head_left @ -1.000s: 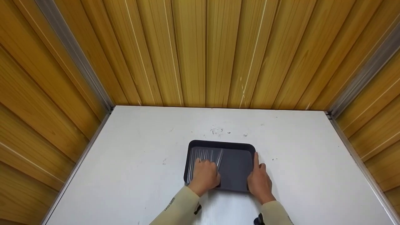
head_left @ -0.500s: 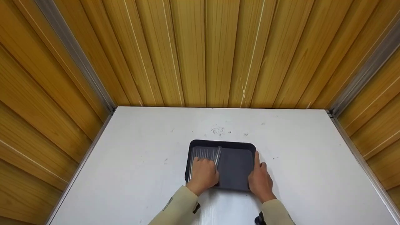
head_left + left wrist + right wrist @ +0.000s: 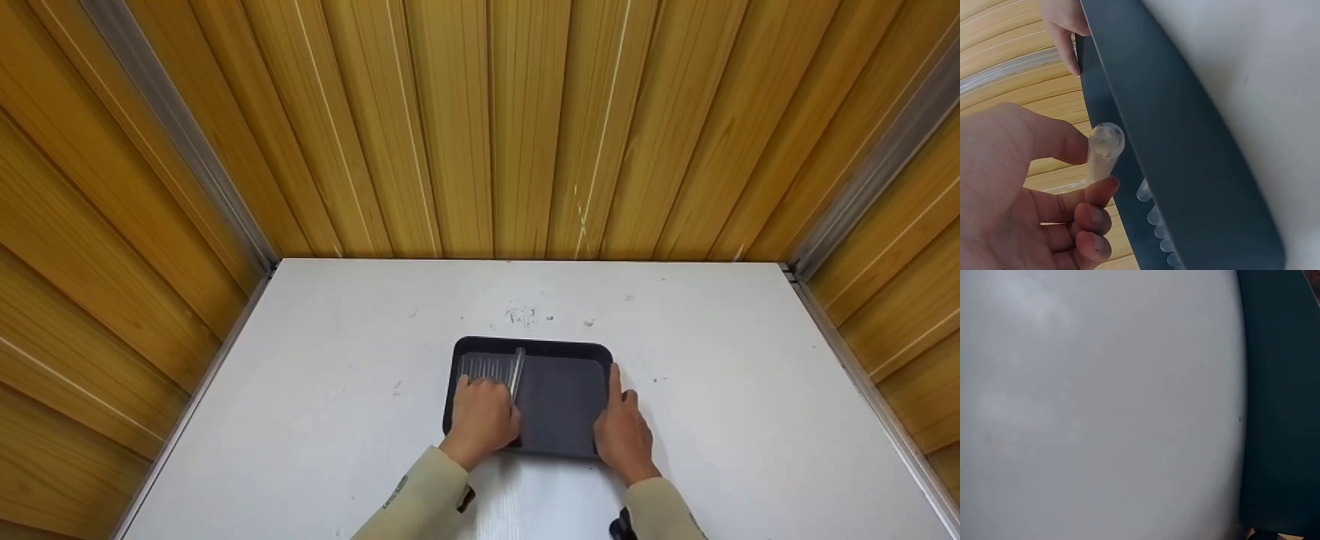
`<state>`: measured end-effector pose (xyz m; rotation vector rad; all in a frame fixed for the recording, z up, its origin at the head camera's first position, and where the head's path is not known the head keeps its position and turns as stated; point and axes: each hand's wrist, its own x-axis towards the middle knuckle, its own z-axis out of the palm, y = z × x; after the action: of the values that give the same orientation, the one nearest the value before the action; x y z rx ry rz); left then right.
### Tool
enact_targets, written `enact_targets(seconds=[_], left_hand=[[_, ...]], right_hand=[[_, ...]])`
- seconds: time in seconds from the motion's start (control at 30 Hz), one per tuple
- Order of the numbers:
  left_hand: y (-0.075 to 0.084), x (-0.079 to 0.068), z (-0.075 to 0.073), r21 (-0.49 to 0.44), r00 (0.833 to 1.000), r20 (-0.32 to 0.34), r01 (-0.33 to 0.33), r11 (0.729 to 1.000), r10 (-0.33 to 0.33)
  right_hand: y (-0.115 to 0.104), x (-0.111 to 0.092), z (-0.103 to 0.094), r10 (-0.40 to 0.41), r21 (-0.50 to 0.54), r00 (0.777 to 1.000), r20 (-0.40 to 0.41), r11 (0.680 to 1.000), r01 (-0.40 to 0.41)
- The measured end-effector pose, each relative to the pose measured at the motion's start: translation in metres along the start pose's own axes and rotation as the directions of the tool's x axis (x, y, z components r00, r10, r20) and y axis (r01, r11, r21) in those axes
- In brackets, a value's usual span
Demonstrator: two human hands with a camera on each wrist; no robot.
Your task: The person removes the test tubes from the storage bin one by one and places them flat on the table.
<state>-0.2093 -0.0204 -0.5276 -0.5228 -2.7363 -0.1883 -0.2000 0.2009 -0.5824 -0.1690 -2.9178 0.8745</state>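
A dark grey rectangular tray (image 3: 562,405) sits on the white table, with several clear tubes (image 3: 476,366) lined up along its left side. Over that side, my left hand (image 3: 482,420) pinches one clear, round-ended test tube (image 3: 1103,152) between thumb and fingers. In the head view this tube slants away past the knuckles, just right of the row. Rounded ends of other tubes (image 3: 1154,215) show beside the tray wall in the left wrist view. My right hand (image 3: 624,435) grips the tray's right edge, its index finger stretched along the rim. The right wrist view misses that hand.
The white table (image 3: 360,337) has a few dark scuff marks behind the tray. Wood-patterned panels (image 3: 480,127) rise at the back and both sides, joined by grey metal corner posts (image 3: 180,127).
My left hand has shifted slightly left with the test tube, which has swung left toward the row and lies less slanted. My right hand and the tray have stayed in place.
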Motion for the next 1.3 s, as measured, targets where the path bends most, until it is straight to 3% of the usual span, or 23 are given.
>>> enact_targets(seconds=[0.53, 0.83, 1.3], left_hand=[[-0.007, 0.0, -0.005, 0.019, 0.999, 0.039, 0.02, 1.0, -0.021], [-0.012, -0.001, -0.007, 0.052, 0.999, 0.019, 0.028, 0.998, -0.029], [-0.022, -0.005, -0.014, 0.022, 0.998, 0.014, 0.06, 0.998, -0.06]], right_hand=[[0.001, -0.001, 0.001, -0.014, -0.009, 1.0, -0.018, 1.0, 0.014], [0.002, -0.001, 0.002, -0.023, -0.02, 1.0, -0.019, 1.0, 0.022], [0.001, 0.0, 0.001, -0.015, -0.02, 1.0, -0.014, 1.0, 0.015]])
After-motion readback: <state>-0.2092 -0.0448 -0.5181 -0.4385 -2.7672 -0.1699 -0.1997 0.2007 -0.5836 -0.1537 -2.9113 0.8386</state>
